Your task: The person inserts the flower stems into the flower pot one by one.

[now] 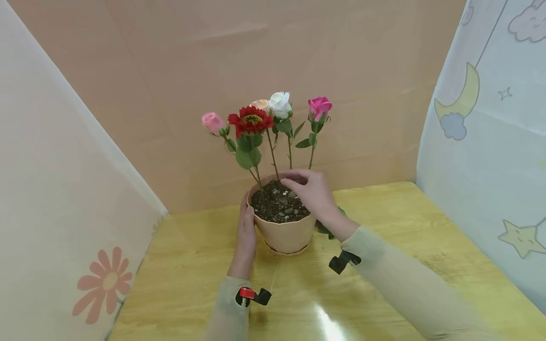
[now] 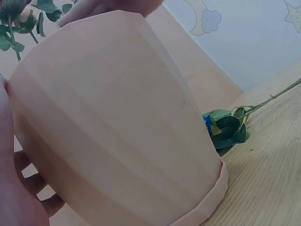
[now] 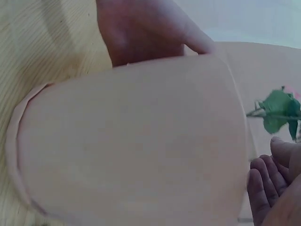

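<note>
A peach-coloured flowerpot (image 1: 285, 234) filled with dark soil (image 1: 279, 201) stands on its saucer. My left hand (image 1: 246, 232) rests along the pot's left side, fingers lying against the outer wall and thumb near the rim. Over the soil, my right hand (image 1: 310, 189) has its thumb and fingertips right at the base of the peach rose (image 1: 259, 104)'s stem; the right wrist view shows its fingers (image 3: 269, 176) bent. Also standing in the pot are a red flower (image 1: 250, 120), a white rose (image 1: 280, 105), a light pink rose (image 1: 213, 123) and a deep pink rose (image 1: 319, 108).
A blue flower with green leaves (image 2: 228, 129) lies on the wooden table (image 1: 192, 279) to the right of the pot, partly hidden behind it. A plain backdrop (image 1: 162, 118) rises behind, with printed white sheets (image 1: 490, 156) on both sides.
</note>
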A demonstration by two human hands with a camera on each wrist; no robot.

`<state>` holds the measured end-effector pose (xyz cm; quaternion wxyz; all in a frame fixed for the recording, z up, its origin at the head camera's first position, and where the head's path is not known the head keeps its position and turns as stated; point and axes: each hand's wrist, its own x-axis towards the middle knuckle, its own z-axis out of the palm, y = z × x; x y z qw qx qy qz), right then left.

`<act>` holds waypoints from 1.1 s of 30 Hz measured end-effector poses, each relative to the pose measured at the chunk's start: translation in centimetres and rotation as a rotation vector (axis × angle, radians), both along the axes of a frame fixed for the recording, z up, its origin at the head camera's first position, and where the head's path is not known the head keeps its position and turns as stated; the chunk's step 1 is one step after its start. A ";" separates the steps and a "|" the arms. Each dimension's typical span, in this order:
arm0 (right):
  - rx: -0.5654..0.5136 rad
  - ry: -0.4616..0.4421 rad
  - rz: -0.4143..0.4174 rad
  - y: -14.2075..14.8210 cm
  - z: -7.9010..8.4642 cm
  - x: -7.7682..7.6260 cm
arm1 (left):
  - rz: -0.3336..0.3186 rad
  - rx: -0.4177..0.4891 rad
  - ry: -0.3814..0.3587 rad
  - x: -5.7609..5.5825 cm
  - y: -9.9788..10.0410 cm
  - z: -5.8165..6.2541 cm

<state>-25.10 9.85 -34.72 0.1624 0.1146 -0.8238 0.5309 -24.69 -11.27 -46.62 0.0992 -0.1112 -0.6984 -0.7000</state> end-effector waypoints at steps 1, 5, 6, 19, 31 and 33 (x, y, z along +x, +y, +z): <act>-0.001 -0.003 -0.005 0.6 0.1 0.2 | 0.003 -0.003 0.001 0.0 0.0 0.2; 0.031 -0.024 -0.049 3.1 0.2 1.0 | 0.010 -0.021 -0.003 -0.1 -0.1 0.5; 0.039 -0.035 -0.057 3.7 0.1 1.2 | 0.012 -0.024 -0.005 -0.1 -0.1 0.5; 0.202 -0.053 -0.130 10.0 -1.9 3.4 | 0.007 -0.021 -0.017 0.1 -0.1 0.6; 0.321 -0.123 -0.187 15.1 -4.9 5.6 | 0.011 -0.041 -0.039 0.0 -0.1 0.1; 0.329 -0.131 -0.184 15.8 -5.4 6.0 | 0.009 -0.036 -0.026 -0.1 0.0 0.0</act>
